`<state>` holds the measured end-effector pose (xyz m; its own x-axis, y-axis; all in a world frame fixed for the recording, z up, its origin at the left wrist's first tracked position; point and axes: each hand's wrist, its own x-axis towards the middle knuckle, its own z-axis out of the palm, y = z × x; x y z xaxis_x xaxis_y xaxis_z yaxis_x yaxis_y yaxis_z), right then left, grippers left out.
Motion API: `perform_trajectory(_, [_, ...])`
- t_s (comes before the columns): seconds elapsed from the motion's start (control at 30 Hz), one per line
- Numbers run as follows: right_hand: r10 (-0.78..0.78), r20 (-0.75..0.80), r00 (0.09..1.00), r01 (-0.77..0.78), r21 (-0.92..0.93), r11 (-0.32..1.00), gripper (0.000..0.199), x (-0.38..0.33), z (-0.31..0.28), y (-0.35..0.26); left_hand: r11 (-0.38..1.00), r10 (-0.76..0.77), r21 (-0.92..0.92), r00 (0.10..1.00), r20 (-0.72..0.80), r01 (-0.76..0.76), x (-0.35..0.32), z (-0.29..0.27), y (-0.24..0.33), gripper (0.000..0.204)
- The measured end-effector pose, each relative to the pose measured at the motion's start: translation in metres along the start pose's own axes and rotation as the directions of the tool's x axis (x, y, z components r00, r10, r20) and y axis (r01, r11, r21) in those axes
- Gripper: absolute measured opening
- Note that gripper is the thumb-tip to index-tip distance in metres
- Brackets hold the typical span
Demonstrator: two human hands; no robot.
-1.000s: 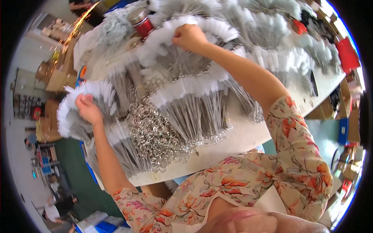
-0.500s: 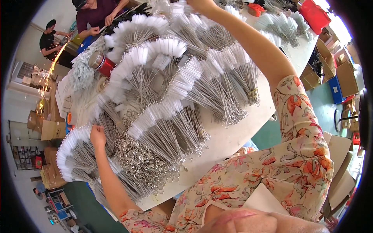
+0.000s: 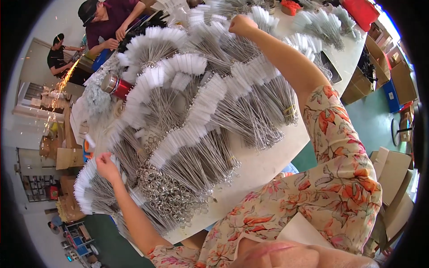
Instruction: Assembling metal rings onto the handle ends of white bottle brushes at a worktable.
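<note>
On the table's left side, my left hand (image 3: 107, 168) is closed with its fingertips pinched, above a fan of wire-handled brushes (image 3: 91, 190) with white bristles. Just beyond the fingertips shows a single white brush head (image 3: 90, 141); whether the hand holds it by its wire I cannot tell. My right hand (image 3: 242, 25) is curled closed at the far side, over more bundled brushes (image 3: 208, 42). What its fingers hold is hidden. Rows of brushes (image 3: 196, 111) spread between the hands. A heap of shiny metal rings (image 3: 172, 192) lies nearer me.
A red lidded cylinder (image 3: 117, 86) lies among the brushes. Black brushes (image 3: 154, 20) lie beside a co-worker (image 3: 105, 27) across the table. Farther left, another person (image 3: 60, 56) works amid sparks. Cardboard boxes (image 3: 400, 80) and a red bag (image 3: 361, 14) are at right.
My right hand has come back nearer from the upper edge. My left hand has shifted slightly left and nearer. A white brush head now shows beyond its fingertips.
</note>
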<state>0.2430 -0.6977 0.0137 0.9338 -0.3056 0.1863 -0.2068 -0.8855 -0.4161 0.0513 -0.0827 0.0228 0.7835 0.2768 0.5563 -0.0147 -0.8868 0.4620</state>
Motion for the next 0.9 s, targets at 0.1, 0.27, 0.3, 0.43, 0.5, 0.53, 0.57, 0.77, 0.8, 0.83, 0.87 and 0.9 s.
perform_trajectory(0.1, [-0.063,0.059,0.996,0.058,0.088,0.994,0.022,-0.004,-0.006,0.016,0.884,-0.182,-0.445,0.982,-0.047,0.143,-0.014,-0.026,0.062,0.014])
perform_trajectory(0.27, [0.012,0.026,1.0,-0.011,-0.049,0.999,0.02,-0.007,0.002,0.001,0.463,-0.463,-0.808,0.877,0.129,0.363,-0.084,-0.085,0.131,0.02])
perform_trajectory(0.3, [0.007,0.03,1.0,-0.005,-0.051,0.999,0.02,-0.008,0.002,0.001,0.398,-0.439,-0.818,0.869,0.227,0.414,-0.101,-0.096,0.134,0.021])
perform_trajectory(0.43, [0.105,-0.226,0.968,-0.07,0.159,0.985,0.018,-0.009,-0.022,-0.024,0.371,-0.459,-0.818,0.852,0.251,0.44,-0.168,-0.128,0.113,0.021])
perform_trajectory(0.5, [-0.083,-0.675,0.733,0.369,0.293,0.882,0.027,-0.007,-0.04,-0.026,0.385,-0.526,-0.79,0.817,0.237,0.478,-0.196,-0.133,0.127,0.023])
perform_trajectory(0.53, [-0.088,-0.674,0.733,0.37,0.288,0.883,0.027,-0.004,-0.038,-0.026,0.401,-0.586,-0.757,0.78,0.222,0.516,-0.206,-0.135,0.13,0.024])
perform_trajectory(0.57, [-0.291,-0.693,0.66,0.499,0.115,0.859,0.023,0.003,-0.035,-0.025,0.398,-0.585,-0.759,0.78,0.223,0.516,-0.217,-0.139,0.125,0.024])
perform_trajectory(0.77, [-0.278,0.124,0.952,0.266,0.106,0.958,0.031,-0.047,-0.015,-0.096,0.16,-0.585,-0.81,0.715,0.383,0.564,-0.275,-0.134,0.093,0.027])
perform_trajectory(0.8, [-0.283,0.166,0.945,0.286,0.007,0.958,0.033,-0.06,-0.017,-0.098,0.118,-0.581,-0.809,0.7,0.415,0.576,-0.28,-0.128,0.096,0.028])
perform_trajectory(0.83, [-0.284,0.208,0.936,0.307,-0.091,0.947,0.034,-0.066,-0.018,-0.1,0.076,-0.576,-0.806,0.686,0.445,0.587,-0.283,-0.121,0.1,0.028])
perform_trajectory(0.87, [-0.292,0.206,0.934,0.315,-0.09,0.945,0.034,-0.067,-0.016,-0.1,0.054,-0.585,-0.793,0.663,0.467,0.607,-0.287,-0.118,0.104,0.028])
perform_trajectory(0.9, [-0.271,0.186,0.944,0.291,-0.094,0.952,0.036,-0.066,-0.013,-0.097,0.053,-0.589,-0.798,0.664,0.46,0.6,-0.29,-0.114,0.107,0.028])
